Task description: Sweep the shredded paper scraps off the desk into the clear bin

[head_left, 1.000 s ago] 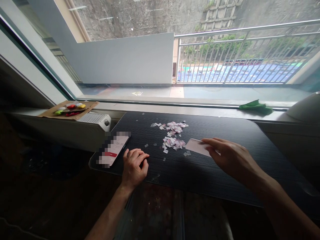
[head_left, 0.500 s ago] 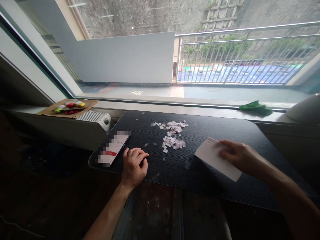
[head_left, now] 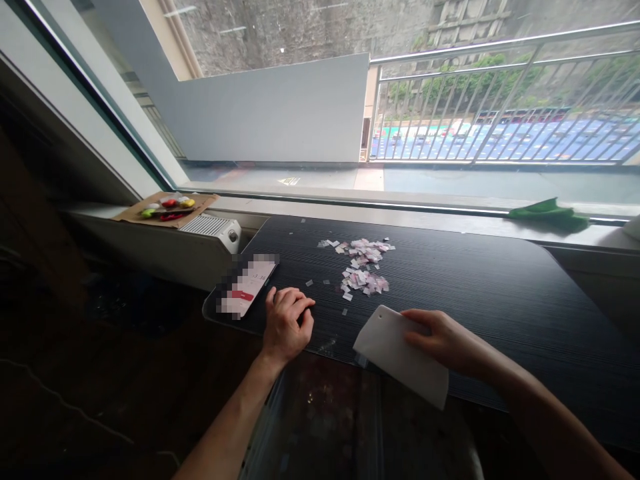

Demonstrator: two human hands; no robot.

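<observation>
My right hand (head_left: 443, 340) grips a thin white scraper (head_left: 400, 357) with a small hole near one corner, tilted over the near edge of the dark table (head_left: 480, 280). A small clear piece (head_left: 361, 360) lies by its lower left corner, at the edge. My left hand (head_left: 289, 321) rests near the front edge, fingers loosely curled, with nothing visible in it. Beyond the hands lies a pile of small pale pink and clear cut pieces (head_left: 367, 280), a few strewn around it. A phone (head_left: 250, 293) with a partly blurred screen lies left of my left hand.
On the sill at left, a brown cardboard sheet (head_left: 130, 212) bears several small colourful items (head_left: 170, 203) beside a white radiator (head_left: 213, 227). A crumpled green cloth (head_left: 550, 212) lies on the sill at right. Window glass rises behind the table.
My right hand has drawn the scraper left and towards me, to the table's near edge, with the clear piece now there. My left hand has stayed in place; the view has shifted slightly.
</observation>
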